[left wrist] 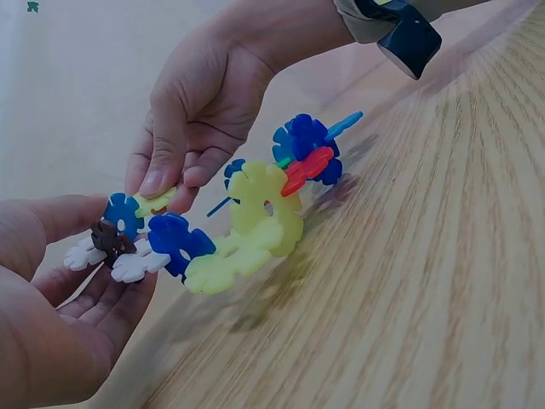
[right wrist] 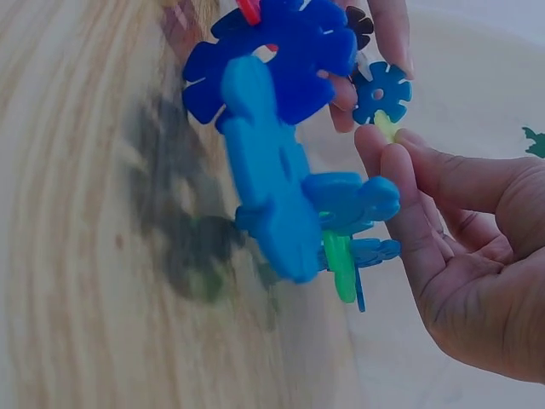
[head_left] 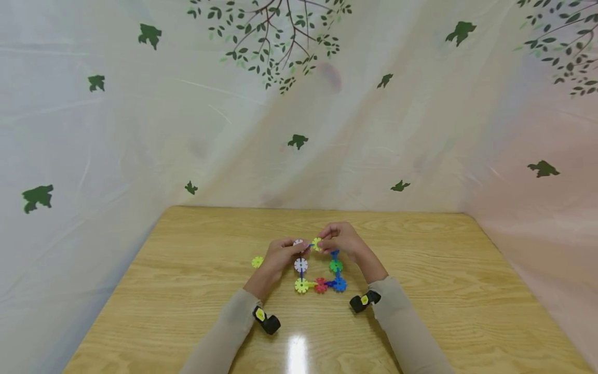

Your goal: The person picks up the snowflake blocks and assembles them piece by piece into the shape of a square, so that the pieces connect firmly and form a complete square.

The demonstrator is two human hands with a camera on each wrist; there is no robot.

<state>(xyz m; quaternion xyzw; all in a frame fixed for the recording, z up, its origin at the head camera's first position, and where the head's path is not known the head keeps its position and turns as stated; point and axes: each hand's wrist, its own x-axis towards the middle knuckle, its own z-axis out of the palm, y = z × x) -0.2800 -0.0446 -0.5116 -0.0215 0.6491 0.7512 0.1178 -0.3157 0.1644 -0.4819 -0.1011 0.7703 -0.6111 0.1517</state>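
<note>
Notched plastic snowflake discs are linked into a roughly square frame between my hands. At its far left corner my left hand (head_left: pixel 279 256) grips a white disc (left wrist: pixel 140 262), beside a dark brown disc (left wrist: pixel 111 242). My right hand (head_left: pixel 347 242) pinches a yellow disc (left wrist: pixel 155 203) between thumb and fingers; it meets a blue disc (left wrist: pixel 124 215) close to the left fingers. Along the sides run another white disc (head_left: pixel 301 265), a yellow corner disc (head_left: pixel 301 286), a red disc (head_left: pixel 320 284), a blue corner disc (head_left: pixel 340 284) and a green disc (head_left: pixel 336 265).
A loose yellow disc (head_left: pixel 257 262) lies on the wooden table (head_left: pixel 420 259) left of the left hand. A pale curtain (head_left: pixel 243 156) with printed leaves hangs behind and beside the table. Each wrist carries a black camera (head_left: pixel 268 321).
</note>
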